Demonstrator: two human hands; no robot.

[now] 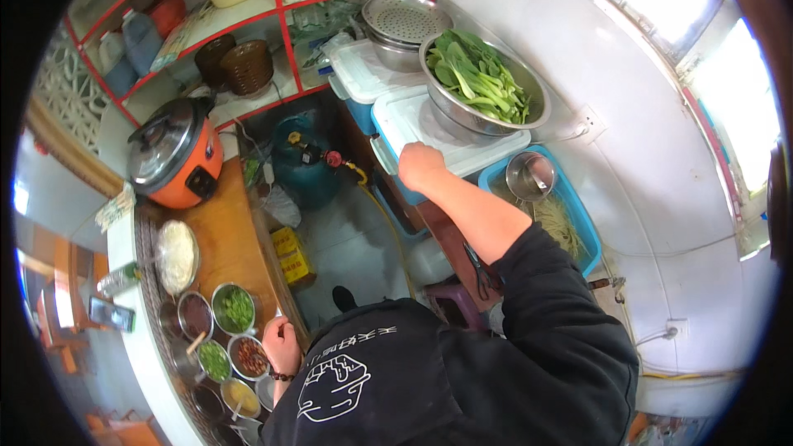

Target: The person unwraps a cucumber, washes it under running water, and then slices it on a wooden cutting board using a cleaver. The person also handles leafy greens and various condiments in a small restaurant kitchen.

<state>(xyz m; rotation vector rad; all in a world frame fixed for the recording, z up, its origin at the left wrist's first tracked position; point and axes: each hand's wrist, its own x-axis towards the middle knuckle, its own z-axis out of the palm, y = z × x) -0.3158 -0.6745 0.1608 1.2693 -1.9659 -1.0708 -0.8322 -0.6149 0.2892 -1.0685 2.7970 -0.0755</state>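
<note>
My right hand (pixel 422 166) is curled into a fist over the near edge of a white lid (pixel 403 113) on a blue storage box. I see nothing held in it; whether it touches the lid I cannot tell. On that lid stands a steel basin (pixel 538 99) of leafy green vegetables (pixel 480 77). My left hand (pixel 282 339), a dark bead bracelet at its wrist, is curled beside the wooden counter's edge. Near it are a steel bowl of reddish-brown pieces (pixel 248 356) and bowls of chopped greens (pixel 235 310). No object shows in its fingers, though its palm is hidden.
An orange cooker (pixel 179 152) and a plate of white dough-like food (pixel 178 257) stand on the left counter (pixel 226 223). On the floor are a gas cylinder (pixel 303 167) with a yellow hose and a yellow box (pixel 291 254). A blue tub (pixel 591 238) holds noodles (pixel 557 223).
</note>
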